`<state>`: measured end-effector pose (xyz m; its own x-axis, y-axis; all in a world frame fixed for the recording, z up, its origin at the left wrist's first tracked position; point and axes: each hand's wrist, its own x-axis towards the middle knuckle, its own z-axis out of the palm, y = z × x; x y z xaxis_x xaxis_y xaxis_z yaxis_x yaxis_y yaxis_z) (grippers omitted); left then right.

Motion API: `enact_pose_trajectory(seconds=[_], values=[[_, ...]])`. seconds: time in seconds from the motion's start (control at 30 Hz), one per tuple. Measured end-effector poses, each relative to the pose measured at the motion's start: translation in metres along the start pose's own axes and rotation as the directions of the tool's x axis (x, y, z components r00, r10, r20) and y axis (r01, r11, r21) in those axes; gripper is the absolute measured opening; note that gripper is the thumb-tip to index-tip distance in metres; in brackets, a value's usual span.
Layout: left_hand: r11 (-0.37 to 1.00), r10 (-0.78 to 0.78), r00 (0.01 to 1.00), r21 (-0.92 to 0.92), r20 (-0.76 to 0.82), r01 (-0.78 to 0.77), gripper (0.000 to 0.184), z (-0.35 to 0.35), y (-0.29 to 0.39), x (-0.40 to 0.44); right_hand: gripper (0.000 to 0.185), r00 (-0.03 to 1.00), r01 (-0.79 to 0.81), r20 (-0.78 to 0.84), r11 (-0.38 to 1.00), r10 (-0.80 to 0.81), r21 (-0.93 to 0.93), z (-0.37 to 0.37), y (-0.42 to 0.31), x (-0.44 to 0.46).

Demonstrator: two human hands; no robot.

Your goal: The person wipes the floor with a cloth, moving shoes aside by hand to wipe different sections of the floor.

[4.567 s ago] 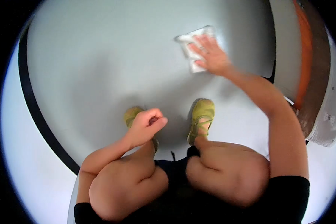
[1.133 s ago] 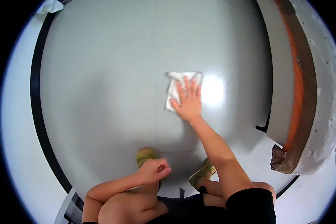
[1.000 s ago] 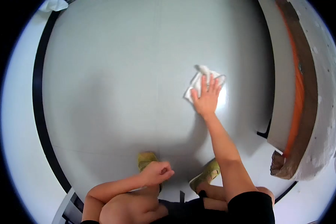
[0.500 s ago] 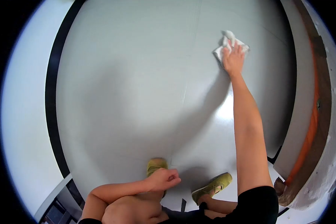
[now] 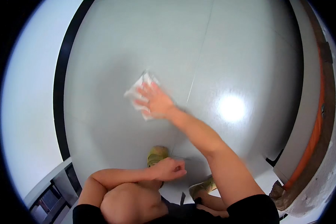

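My right hand (image 5: 156, 100) is pressed over a white cloth (image 5: 136, 93) on the grey floor (image 5: 112, 44), its fingers spread across it. The cloth's edges stick out around the fingers, and both are a little blurred. Curled loosely into a fist, my left hand (image 5: 169, 169) hangs past my bent knee, with nothing visible in it. That forearm rests across the knee. Just beyond the left hand shows one yellow-green shoe (image 5: 157, 154), and the other shoe (image 5: 203, 186) is partly covered by my right arm.
A black strip (image 5: 59, 89) edges the floor along the white surface at left. A shelf-like frame (image 5: 54, 194) stands at lower left. On the right are a grey side panel (image 5: 293, 149), an orange strip (image 5: 311, 145) and a whitish covering (image 5: 324, 175).
My right hand has swept the cloth across the floor from the upper right to the left and closer to me. My left hand stays curled at the knee; the view has shifted slightly.
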<state>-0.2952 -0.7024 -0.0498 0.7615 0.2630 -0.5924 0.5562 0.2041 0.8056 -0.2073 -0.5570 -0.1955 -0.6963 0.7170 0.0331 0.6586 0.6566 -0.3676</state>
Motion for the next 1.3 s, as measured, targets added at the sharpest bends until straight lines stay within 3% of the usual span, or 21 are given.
enact_pose_trajectory(seconds=[0.07, 0.17, 0.3, 0.37, 0.47, 0.5, 0.57, 0.67, 0.8, 0.9, 0.93, 1.0, 1.07, 1.17, 1.3], values=[[0.999, 0.045, 0.999, 0.014, -0.002, -0.044, 0.025, 0.005, -0.003, 0.0, 0.054, 0.992, 0.126, 0.001, 0.988, -0.127, 0.09, 0.006, -0.038, -0.022], [0.994, 0.09, 0.995, 0.053, 0.042, -0.092, 0.024, 0.017, 0.001, -0.008, 0.061, 0.985, 0.155, 0.057, 0.98, -0.163, 0.129, 0.01, -0.046, -0.034], [0.993, 0.112, 0.994, 0.03, 0.01, -0.112, 0.025, 0.022, 0.004, -0.034, 0.061, 0.985, 0.166, 0.014, 0.972, -0.171, 0.166, 0.005, -0.017, -0.021], [0.994, 0.11, 0.993, -0.018, -0.048, -0.111, 0.025, 0.03, 0.002, -0.051, 0.061, 0.997, 0.011, 0.082, 0.998, -0.015, 0.058, -0.023, -0.006, -0.011], [0.994, -0.022, 0.999, 0.104, -0.042, 0.026, 0.027, 0.029, 0.018, -0.09, 0.059, 0.995, -0.097, -0.002, 0.991, 0.097, -0.096, -0.008, 0.038, 0.006], [0.997, 0.026, 0.999, 0.069, -0.031, -0.024, 0.026, 0.032, 0.021, -0.108, 0.058, 0.986, -0.165, -0.061, 0.977, 0.158, -0.136, -0.009, 0.047, 0.004], [0.99, 0.14, 0.99, 0.004, 0.014, -0.14, 0.026, 0.053, 0.018, -0.152, 0.056, 0.986, -0.168, -0.026, 0.951, 0.167, -0.261, -0.011, 0.037, -0.014], [0.997, -0.023, 0.998, 0.073, 0.062, 0.019, 0.026, 0.07, 0.015, -0.194, 0.054, 0.983, -0.182, -0.033, 0.925, 0.182, -0.333, -0.01, 0.025, -0.028], [0.998, -0.064, 0.995, 0.034, 0.077, 0.062, 0.026, 0.075, -0.04, -0.212, 0.052, 0.988, -0.149, -0.094, 0.932, 0.124, -0.331, 0.004, 0.037, -0.039], [0.988, 0.153, 0.988, 0.019, 0.017, -0.154, 0.026, 0.047, -0.094, -0.221, 0.053, 0.994, -0.107, 0.0, 0.939, 0.113, -0.328, 0.001, 0.025, -0.015], [0.979, 0.182, 0.973, -0.114, 0.139, -0.167, 0.025, 0.04, -0.098, -0.218, 0.054, 0.988, -0.121, 0.048, 0.941, 0.144, -0.316, 0.001, 0.017, -0.031], [0.961, 0.228, 0.966, -0.186, 0.122, -0.203, 0.025, 0.024, -0.107, -0.212, 0.057, 0.977, -0.126, 0.127, 0.948, 0.169, -0.292, 0.002, -0.004, -0.06], [0.953, 0.249, 0.95, -0.222, 0.189, -0.206, 0.026, 0.0, -0.119, -0.208, 0.059, 0.988, -0.146, 0.029, 0.984, 0.149, -0.1, 0.019, -0.03, -0.099], [0.898, 0.34, 0.886, -0.388, 0.315, -0.207, 0.025, -0.011, -0.149, -0.199, 0.048, 0.932, -0.351, -0.004, 0.905, 0.363, 0.24, 0.03, -0.105, -0.12], [0.86, 0.451, 0.815, -0.421, 0.363, -0.288, 0.025, -0.009, -0.149, -0.198, 0.05, 0.889, -0.448, 0.03, 0.855, 0.456, 0.261, 0.064, -0.184, -0.11]])
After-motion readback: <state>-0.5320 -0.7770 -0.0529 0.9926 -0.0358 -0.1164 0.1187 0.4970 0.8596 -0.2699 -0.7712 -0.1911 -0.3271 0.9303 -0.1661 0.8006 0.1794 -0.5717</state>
